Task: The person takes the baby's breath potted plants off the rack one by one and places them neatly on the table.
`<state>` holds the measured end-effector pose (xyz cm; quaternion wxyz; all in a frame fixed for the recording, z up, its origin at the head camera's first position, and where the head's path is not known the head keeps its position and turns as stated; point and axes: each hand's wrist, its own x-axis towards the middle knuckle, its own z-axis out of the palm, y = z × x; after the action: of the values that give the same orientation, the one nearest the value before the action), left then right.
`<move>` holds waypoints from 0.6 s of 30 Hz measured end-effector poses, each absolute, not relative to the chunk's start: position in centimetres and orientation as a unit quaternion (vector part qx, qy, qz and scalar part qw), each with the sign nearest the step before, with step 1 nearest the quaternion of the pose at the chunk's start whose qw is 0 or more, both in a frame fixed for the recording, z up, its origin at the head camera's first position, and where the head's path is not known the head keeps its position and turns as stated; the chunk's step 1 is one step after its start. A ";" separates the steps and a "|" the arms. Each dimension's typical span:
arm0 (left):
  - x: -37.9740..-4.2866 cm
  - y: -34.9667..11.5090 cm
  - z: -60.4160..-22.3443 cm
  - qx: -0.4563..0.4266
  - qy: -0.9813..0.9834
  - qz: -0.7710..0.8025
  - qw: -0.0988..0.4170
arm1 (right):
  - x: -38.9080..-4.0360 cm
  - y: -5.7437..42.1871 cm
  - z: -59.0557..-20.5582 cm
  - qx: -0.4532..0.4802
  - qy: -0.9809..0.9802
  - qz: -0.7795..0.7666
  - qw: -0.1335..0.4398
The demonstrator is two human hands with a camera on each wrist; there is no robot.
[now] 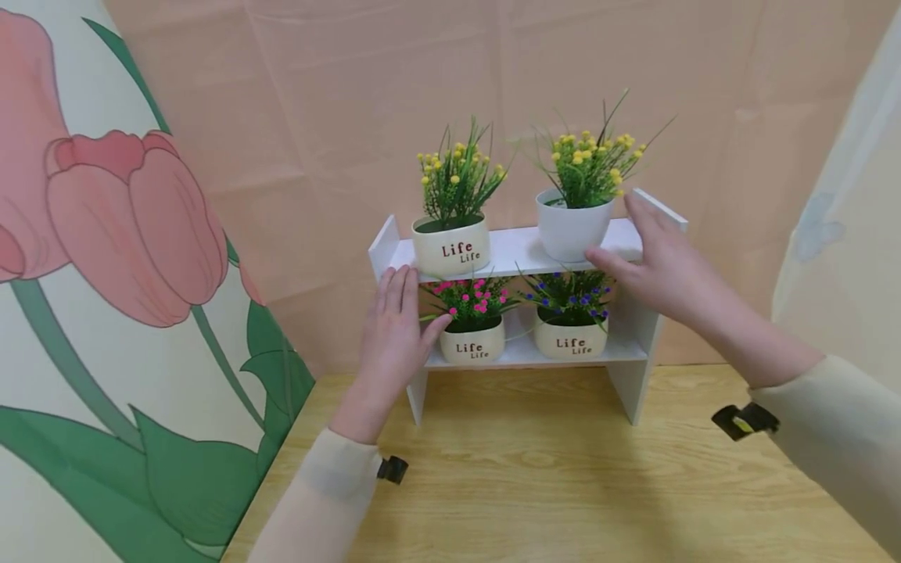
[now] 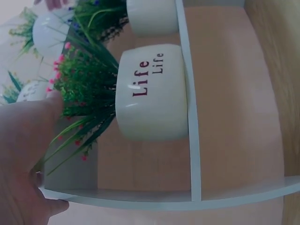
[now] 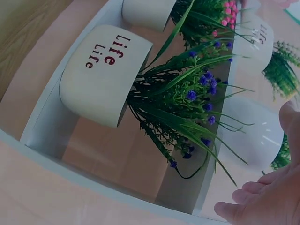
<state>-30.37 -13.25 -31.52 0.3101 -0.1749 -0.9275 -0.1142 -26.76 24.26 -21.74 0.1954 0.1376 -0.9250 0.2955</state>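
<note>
My left hand (image 1: 396, 336) is at the upper left corner of a white two-tier shelf (image 1: 516, 242), fingers straight against its edge and thumb spread toward pink flowers (image 1: 473, 299). Above its fingertips stands a cream "Life" pot (image 1: 450, 249) with yellow flowers. My right hand (image 1: 665, 262) is spread at the shelf's upper right end, its thumb close by the base of a plain white pot (image 1: 573, 228), also with yellow flowers. In the right wrist view, the fingers (image 3: 251, 190) extend past the shelf's end. Neither hand grips a pot.
On the lower tier stand two cream "Life" pots, one with pink flowers (image 2: 152, 110) and one with blue flowers (image 3: 105, 77). The shelf stands on a wooden table (image 1: 521, 469) before a pinkish backdrop (image 1: 352, 117). A tulip-patterned panel (image 1: 141, 352) borders the left side.
</note>
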 end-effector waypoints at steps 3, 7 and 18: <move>-30.4 -13.2 -31.6 -0.175 -0.925 -0.126 0.312 | -27.3 24.2 -21.4 0.134 -0.917 0.323 0.189; -30.5 -13.1 -31.6 -0.174 -0.925 -0.136 0.308 | -28.1 24.0 -21.1 0.129 -0.904 0.365 0.183; -30.6 -13.1 -32.0 -0.167 -0.925 -0.147 0.308 | -29.5 23.2 -20.6 0.085 -0.899 0.400 0.155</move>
<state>-30.57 -13.06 -32.00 0.3081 -0.1670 -0.9250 -0.1467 -29.48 23.20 -20.60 0.1548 0.0852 -0.8993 0.4001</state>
